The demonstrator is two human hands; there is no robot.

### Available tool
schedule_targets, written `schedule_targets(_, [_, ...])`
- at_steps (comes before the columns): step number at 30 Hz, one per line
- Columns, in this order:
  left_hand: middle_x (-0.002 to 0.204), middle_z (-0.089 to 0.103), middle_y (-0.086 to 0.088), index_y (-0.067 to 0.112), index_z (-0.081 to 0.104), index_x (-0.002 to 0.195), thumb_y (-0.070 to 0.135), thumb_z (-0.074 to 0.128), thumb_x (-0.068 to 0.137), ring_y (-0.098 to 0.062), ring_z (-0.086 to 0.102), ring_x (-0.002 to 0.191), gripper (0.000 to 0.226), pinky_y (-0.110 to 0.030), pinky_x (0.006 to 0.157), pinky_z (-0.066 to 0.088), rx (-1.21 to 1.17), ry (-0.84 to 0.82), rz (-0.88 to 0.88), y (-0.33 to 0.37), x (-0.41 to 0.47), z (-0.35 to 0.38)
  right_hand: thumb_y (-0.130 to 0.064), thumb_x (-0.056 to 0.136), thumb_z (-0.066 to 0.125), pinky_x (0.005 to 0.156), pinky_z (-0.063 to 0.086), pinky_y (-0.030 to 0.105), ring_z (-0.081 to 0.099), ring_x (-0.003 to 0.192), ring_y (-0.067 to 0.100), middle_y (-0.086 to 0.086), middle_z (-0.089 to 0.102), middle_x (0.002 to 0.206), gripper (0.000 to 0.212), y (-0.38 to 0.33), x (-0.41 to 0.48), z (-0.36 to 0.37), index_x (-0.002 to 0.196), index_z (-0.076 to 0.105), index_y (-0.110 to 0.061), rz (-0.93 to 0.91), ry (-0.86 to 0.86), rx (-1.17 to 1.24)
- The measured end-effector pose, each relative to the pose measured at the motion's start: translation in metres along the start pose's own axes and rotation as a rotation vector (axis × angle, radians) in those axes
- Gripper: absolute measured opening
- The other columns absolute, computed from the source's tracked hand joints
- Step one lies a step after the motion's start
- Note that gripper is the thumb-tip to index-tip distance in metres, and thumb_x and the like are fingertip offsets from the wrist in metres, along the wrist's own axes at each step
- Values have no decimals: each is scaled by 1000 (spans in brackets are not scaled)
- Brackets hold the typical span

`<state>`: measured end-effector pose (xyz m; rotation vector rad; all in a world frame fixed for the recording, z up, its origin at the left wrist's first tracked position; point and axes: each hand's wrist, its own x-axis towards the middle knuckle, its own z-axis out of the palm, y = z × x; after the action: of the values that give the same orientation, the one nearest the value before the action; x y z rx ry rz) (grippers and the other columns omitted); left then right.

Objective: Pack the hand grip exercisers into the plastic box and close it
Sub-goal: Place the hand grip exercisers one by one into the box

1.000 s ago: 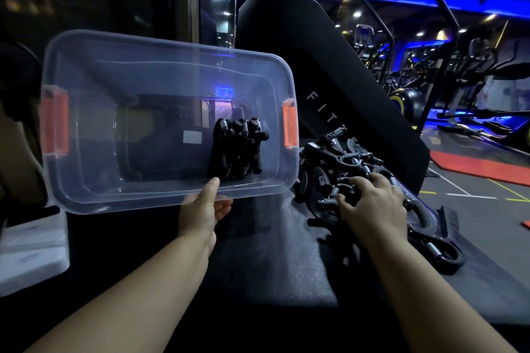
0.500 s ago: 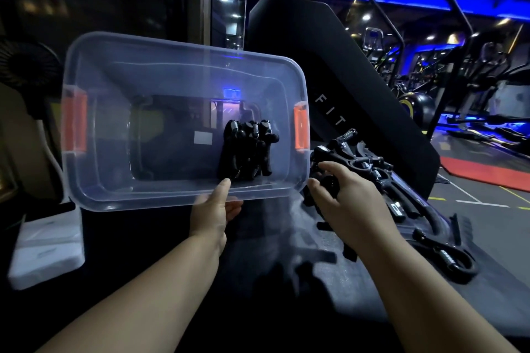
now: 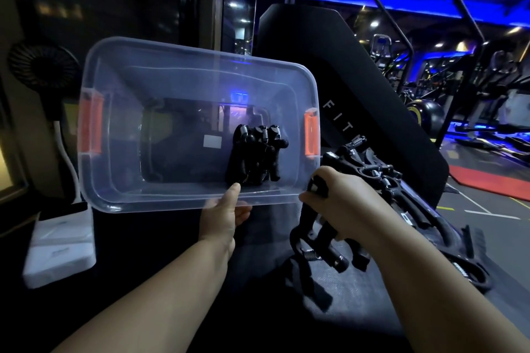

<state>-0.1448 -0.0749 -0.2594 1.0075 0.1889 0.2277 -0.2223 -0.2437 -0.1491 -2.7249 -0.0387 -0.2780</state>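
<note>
The left hand [image 3: 225, 216] pinches the near long rim of the plastic box [image 3: 183, 77], thumb on the inside wall and fingers curled beneath. The box is tipped so that its open mouth faces the person. Its long axis runs left to right, with an orange latch [image 3: 91, 126] at each short end. Just above the left thumb, toward the box's right end, a bundle of packed exercisers [image 3: 255, 157] lies against the bottom, springs away from the hand and handles toward it. Left of the bundle the box floor is bare.

The right hand [image 3: 341, 203] is closed round a bunch of held exercisers [image 3: 329, 249], which hang below the fist just beside the box's near right corner. Beyond and right of that hand the loose pile [image 3: 372, 169] lies on a dark mat [image 3: 352, 295], backed by a black slanted panel [image 3: 344, 71]. Far left of the left hand stand a white block [image 3: 60, 246] and a fan [image 3: 43, 66]
</note>
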Motion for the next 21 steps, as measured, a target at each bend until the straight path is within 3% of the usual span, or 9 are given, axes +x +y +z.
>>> schedule_targets(3, [73, 62, -10, 9, 54, 93, 27, 66, 87, -19, 62, 67, 22, -29, 65, 53, -8, 3, -4, 1, -1, 1, -34, 86, 64, 67, 55, 39, 62, 73, 22, 0, 60, 85, 35, -5, 4, -1, 111, 42, -23, -25, 28, -77])
schedule_targets(7, [73, 63, -9, 9, 54, 96, 28, 66, 87, -18, 62, 67, 24, -30, 66, 53, -8, -2, -9, 1, -1, 0, -17, 78, 62, 60, 52, 36, 60, 69, 22, 0, 60, 82, 39, -4, 11, 8, 107, 36, -19, -10, 129, -57])
schedule_targets(13, [73, 62, -9, 11, 55, 92, 33, 65, 88, -19, 62, 68, 24, -32, 71, 54, 1, 12, -5, 2, -1, 1, -26, 76, 76, 65, 42, 29, 55, 80, 18, -9, 55, 84, 42, 7, 13, 27, 100, 41, -24, -48, 222, 119])
schedule_targets(16, [72, 63, -9, 11, 55, 90, 35, 65, 88, -19, 62, 68, 26, -32, 71, 54, 7, 27, -5, 2, -1, 2, -22, 79, 75, 61, 40, 28, 52, 78, 17, -15, 45, 78, 48, 14, 11, 39, 112, 40, -26, -78, 196, 202])
schedule_targets(19, [73, 65, -9, 11, 55, 89, 37, 66, 86, -19, 63, 69, 29, -32, 72, 53, 21, 48, -7, 2, -1, 2, -21, 85, 69, 59, 39, 29, 53, 73, 13, -14, 50, 79, 71, 19, 8, 49, 133, 20, -38, -70, 162, 243])
schedule_targets(21, [74, 65, -9, 11, 55, 88, 38, 66, 86, -19, 63, 71, 29, -32, 73, 53, 26, 56, -11, 3, -1, 2, -19, 86, 67, 64, 46, 33, 57, 72, 13, -8, 57, 81, 87, 21, 7, 54, 137, 2, -47, -42, 144, 283])
